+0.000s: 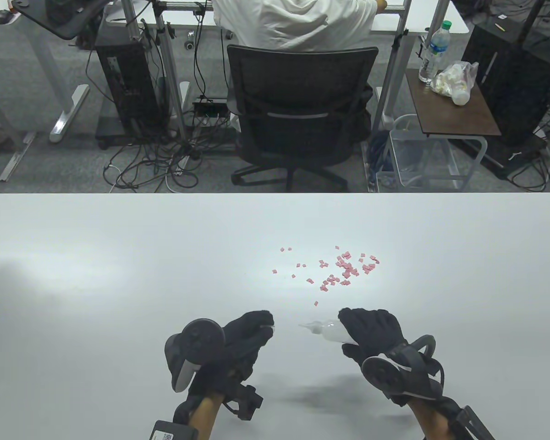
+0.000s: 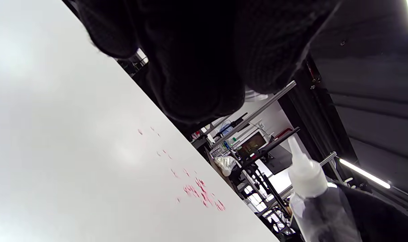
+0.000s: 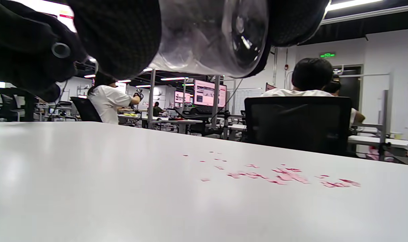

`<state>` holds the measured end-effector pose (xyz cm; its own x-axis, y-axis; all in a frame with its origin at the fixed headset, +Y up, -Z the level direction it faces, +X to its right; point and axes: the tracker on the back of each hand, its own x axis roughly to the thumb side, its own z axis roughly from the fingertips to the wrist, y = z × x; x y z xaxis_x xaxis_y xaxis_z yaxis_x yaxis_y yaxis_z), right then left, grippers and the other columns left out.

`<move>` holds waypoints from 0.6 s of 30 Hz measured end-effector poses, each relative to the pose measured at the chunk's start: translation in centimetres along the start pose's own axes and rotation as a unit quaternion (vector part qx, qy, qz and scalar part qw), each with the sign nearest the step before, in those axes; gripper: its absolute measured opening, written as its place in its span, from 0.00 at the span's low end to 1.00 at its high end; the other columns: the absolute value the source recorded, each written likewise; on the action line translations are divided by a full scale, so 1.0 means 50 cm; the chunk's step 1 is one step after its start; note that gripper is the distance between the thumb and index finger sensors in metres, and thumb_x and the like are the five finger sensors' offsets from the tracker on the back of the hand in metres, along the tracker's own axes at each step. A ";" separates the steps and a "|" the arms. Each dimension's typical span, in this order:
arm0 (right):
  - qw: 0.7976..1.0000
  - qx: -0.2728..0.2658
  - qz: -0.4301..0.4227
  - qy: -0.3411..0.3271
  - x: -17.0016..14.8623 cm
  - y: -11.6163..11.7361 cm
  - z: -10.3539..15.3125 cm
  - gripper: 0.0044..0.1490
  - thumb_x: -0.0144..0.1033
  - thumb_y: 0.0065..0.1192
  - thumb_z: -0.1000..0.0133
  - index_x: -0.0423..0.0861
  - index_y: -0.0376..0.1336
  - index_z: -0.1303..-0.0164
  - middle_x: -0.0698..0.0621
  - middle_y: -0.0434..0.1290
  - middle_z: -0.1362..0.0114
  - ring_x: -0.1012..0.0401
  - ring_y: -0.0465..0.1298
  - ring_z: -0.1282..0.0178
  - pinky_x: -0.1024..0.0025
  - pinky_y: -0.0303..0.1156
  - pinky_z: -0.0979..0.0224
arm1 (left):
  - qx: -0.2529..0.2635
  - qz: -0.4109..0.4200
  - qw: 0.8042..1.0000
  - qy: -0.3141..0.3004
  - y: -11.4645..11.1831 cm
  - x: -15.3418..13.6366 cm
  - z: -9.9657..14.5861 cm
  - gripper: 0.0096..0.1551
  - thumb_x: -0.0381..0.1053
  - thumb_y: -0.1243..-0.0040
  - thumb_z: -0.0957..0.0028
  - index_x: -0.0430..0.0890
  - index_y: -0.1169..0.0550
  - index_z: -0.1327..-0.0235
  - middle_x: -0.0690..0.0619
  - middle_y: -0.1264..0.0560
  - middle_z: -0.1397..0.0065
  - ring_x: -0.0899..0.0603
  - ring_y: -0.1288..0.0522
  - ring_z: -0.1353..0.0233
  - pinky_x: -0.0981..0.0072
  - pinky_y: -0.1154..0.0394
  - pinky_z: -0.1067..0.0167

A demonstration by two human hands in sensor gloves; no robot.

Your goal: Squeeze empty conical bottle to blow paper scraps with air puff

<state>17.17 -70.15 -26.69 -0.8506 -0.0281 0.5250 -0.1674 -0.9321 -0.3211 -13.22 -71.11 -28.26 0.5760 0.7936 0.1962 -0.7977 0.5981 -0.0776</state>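
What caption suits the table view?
Right hand holds a clear bottle near pink paper scraps; left hand empty.

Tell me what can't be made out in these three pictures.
- Bottle: table view, the right hand covers its base end; right wrist view cuts off the nozzle.
- Left hand: left wrist view, its fingers are a dark blur; whether it holds anything is unclear.
- Paper scraps: too small to count.

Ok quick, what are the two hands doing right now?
Left hand: fingers curled, holding nothing.
Right hand: gripping the bottle, its tip pointing left, off the table.
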 end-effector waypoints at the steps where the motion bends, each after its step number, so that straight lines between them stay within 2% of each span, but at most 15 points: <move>1: 1.000 0.001 0.001 -0.002 0.003 0.001 -0.001 0.48 0.45 0.75 0.54 0.42 0.62 0.24 0.40 0.72 0.28 0.45 0.78 0.33 0.41 0.69 0.26 | -0.002 0.009 1.000 -0.001 -0.001 -0.001 0.000 0.25 0.48 0.28 0.44 0.46 0.19 0.33 0.45 0.16 0.38 0.44 0.13 0.43 0.35 0.35 0.28; 8: 1.000 0.010 -0.006 -0.027 0.022 0.002 0.000 0.48 0.45 0.75 0.54 0.42 0.62 0.24 0.41 0.72 0.28 0.45 0.78 0.33 0.41 0.70 0.26 | -0.001 0.078 0.997 0.001 -0.028 -0.012 0.014 0.25 0.48 0.28 0.43 0.46 0.19 0.33 0.44 0.16 0.38 0.43 0.13 0.44 0.35 0.34 0.29; 12: 0.999 0.006 -0.007 -0.043 0.039 -0.001 0.000 0.48 0.45 0.75 0.54 0.42 0.62 0.24 0.41 0.73 0.28 0.45 0.78 0.33 0.41 0.70 0.27 | -0.031 0.113 0.993 0.003 -0.049 -0.009 0.016 0.25 0.48 0.29 0.43 0.46 0.20 0.32 0.44 0.16 0.38 0.43 0.13 0.43 0.35 0.35 0.28; 16: 0.999 -0.006 0.002 -0.048 0.048 -0.005 0.002 0.47 0.44 0.75 0.54 0.42 0.62 0.24 0.40 0.72 0.28 0.45 0.78 0.33 0.40 0.70 0.27 | -0.035 0.105 0.994 0.003 -0.064 -0.008 0.020 0.25 0.48 0.29 0.42 0.46 0.20 0.32 0.44 0.16 0.38 0.43 0.13 0.44 0.35 0.34 0.29; 18: 0.999 -0.015 0.008 -0.050 0.048 -0.006 0.004 0.47 0.43 0.75 0.54 0.42 0.62 0.24 0.40 0.72 0.28 0.45 0.77 0.33 0.40 0.70 0.27 | -0.038 0.072 0.997 -0.004 -0.065 -0.006 0.020 0.25 0.50 0.31 0.41 0.44 0.19 0.32 0.44 0.15 0.39 0.42 0.13 0.45 0.36 0.33 0.29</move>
<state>15.27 -70.01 -25.19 -0.7995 -0.0798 0.5954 -0.1707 -0.9201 -0.3526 -11.00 -73.40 -27.11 0.4542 0.8714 0.1854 -0.8561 0.4845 -0.1798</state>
